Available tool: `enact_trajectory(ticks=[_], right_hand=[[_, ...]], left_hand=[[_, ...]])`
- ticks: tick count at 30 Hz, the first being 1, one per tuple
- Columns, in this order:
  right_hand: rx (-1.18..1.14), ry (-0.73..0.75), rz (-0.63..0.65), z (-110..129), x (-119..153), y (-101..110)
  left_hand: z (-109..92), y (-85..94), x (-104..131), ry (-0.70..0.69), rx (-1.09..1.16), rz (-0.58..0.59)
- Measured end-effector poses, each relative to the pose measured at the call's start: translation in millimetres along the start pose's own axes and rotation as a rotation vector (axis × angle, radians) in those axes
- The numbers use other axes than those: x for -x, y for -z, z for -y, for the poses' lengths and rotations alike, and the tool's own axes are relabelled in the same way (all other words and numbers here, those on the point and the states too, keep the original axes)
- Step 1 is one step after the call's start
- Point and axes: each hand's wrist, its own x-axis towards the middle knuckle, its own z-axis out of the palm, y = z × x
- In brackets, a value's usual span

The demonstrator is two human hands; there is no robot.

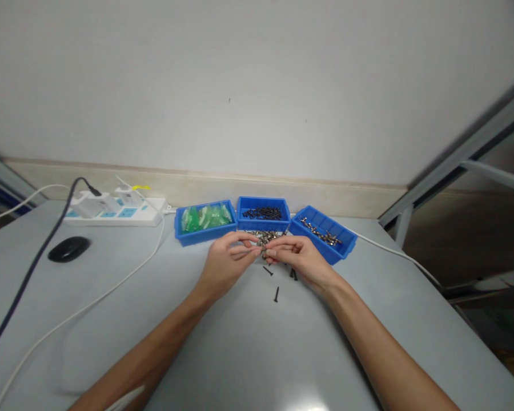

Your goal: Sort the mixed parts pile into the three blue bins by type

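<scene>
My left hand (228, 260) and my right hand (302, 260) meet at the fingertips over a pile of silver screws (270, 234). Both are closed in a pinch. Small metallic bits show at their fingertips, too small and too close to the pile to tell apart. On the table just in front of the hands lie loose black screws (276, 294), one of them pointing toward me. Another dark screw (268, 270) rests below the fingertips, and a few more sit beside my right hand, partly hidden by it.
Behind the hands stand three blue bins: the left bin (205, 233) with green-and-clear plastic packets, the middle bin (263, 224) with black screws, the right bin (325, 251) with silver screws. Leftward are a power strip (149, 214), a black mouse (69, 249) and a white cable (111, 290).
</scene>
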Motion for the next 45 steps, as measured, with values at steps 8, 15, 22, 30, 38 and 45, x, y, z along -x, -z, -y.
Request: enact_trajectory(ticks=[8,15,22,30,38,45], right_hand=[[-0.142,0.232,-0.127,11.6,0.4,4.8],[-0.103,0.211,-0.125,14.0,2.1,4.6],[-0.027,0.139,-0.129,11.5,0.9,9.1],[0.192,0.066,0.027,5.2,-0.4,9.9],[0.04,0.001,0.015,2.8,1.1,7.9],[-0.04,0.188,-0.148,7.8,-1.0,6.5]], left_hand=[[11.5,1.0,5.8,-0.45,-0.689,0.396],[11.3,-7.0,9.5,-0.423,-0.875,0.431],[6.3,-3.1,3.9,-0.336,-0.879,0.379],[-7.7,-4.0,5.9,-0.276,-0.366,0.031],[-3.0,-4.9,6.3,-0.302,-0.405,0.054],[6.1,-11.3,11.8,-0.546,-0.789,0.409]])
